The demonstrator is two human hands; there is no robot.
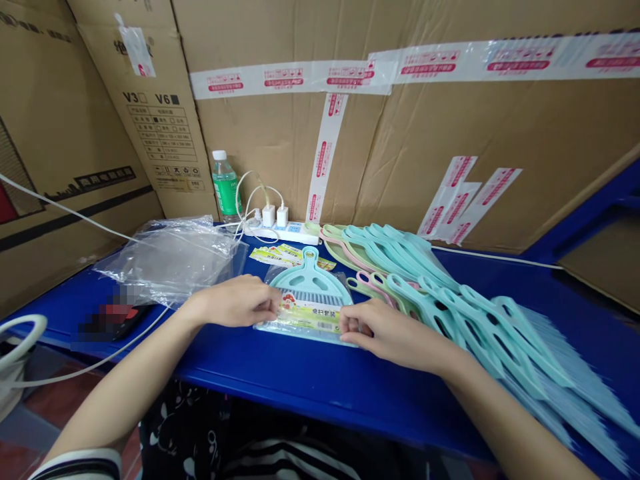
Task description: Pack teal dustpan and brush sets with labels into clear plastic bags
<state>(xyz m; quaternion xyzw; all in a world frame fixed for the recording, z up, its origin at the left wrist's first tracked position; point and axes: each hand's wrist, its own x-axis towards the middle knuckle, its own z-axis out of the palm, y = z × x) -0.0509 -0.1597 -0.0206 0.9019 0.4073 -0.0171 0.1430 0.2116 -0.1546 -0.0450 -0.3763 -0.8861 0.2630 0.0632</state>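
Dustpan (309, 273): smooth plastic; wrapping bag (305, 323): clear, glossy film; loose bags (173, 263): crinkled, shiny plastic; table top (280, 377): smooth, faintly glossy; cardboard wall (270, 133): matt, creased

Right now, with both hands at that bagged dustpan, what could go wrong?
1. The left hand and right hand are at opposite sides of the bagged dustpan; uneven pulling could crease its bag or skew the label card.
2. The brushes lie heaped beside the right forearm, so a wide arm sweep might scatter them.
3. A white cable runs close to the left forearm and might snag.
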